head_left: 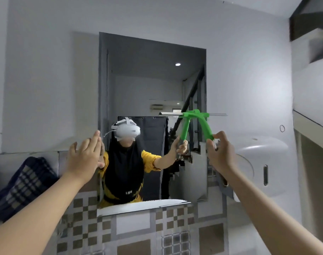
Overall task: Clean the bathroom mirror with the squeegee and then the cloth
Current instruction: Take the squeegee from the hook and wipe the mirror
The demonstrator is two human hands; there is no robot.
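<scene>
The bathroom mirror (153, 85) hangs on the wall straight ahead in a dark grey frame. My right hand (221, 153) grips the handle of a green squeegee (205, 126), whose blade rests level against the glass at the mirror's right edge, about mid-height. Its reflection shows beside it in the glass. My left hand (83, 157) is flat, fingers together, pressed on the wall at the mirror's left edge and holds nothing. A dark blue checked cloth (24, 184) lies bunched at the far left, below my left hand.
A white wall-mounted dispenser (261, 162) sits right of the mirror, close to my right arm. Brown and grey checked tiles (138, 229) cover the wall below. A white ledge (311, 124) juts out at the far right.
</scene>
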